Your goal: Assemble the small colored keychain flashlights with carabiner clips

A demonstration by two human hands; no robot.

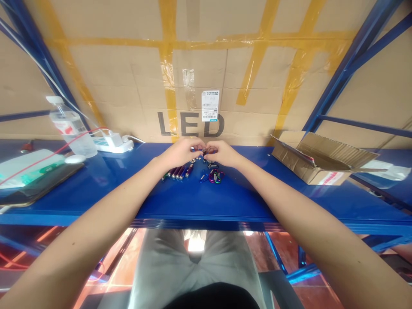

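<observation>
In the head view, both hands meet in the middle of the frame, above a blue shelf [225, 201]. The left hand [182, 152] and the right hand [222, 153] have their fingers curled together around a small dark metal piece [202, 151], which sits between the fingertips of both; it is too small to say exactly what it is. Just below the left hand, a row of small purple cylinders [178, 172] lies side by side on the shelf. Just below the right hand lies a heap of coloured carabiner clips [215, 176], blue, purple and green.

In the left part of the frame stand a clear plastic bottle [72, 126] and, beside it, a white power strip [112, 142]. At the right, an open cardboard box [322, 161] lies on the shelf. Behind everything, a big carton [128, 86] with yellow tape carries the letters LED and a white label [210, 105].
</observation>
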